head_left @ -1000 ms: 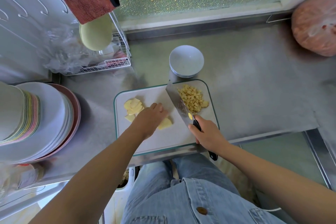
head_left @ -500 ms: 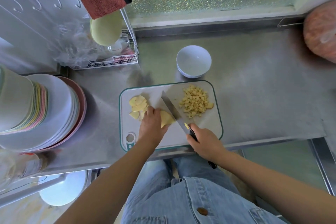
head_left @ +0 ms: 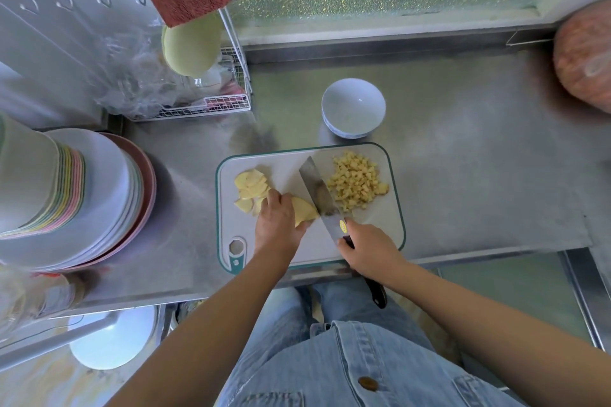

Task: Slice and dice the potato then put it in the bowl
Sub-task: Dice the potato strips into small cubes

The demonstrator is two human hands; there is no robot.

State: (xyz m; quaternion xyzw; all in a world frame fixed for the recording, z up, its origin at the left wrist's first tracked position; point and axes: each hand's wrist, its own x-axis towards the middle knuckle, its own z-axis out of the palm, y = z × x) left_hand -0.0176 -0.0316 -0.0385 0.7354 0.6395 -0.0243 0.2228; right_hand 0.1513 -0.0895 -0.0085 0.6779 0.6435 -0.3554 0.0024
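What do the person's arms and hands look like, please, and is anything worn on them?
The left hand and the right hand are bare, with no gloves, and no watch or bracelet shows at either wrist. Both forearms are uncovered as far as the frame edge, and no sleeves are in view. Between them shows a light blue denim shirt with a brown button.
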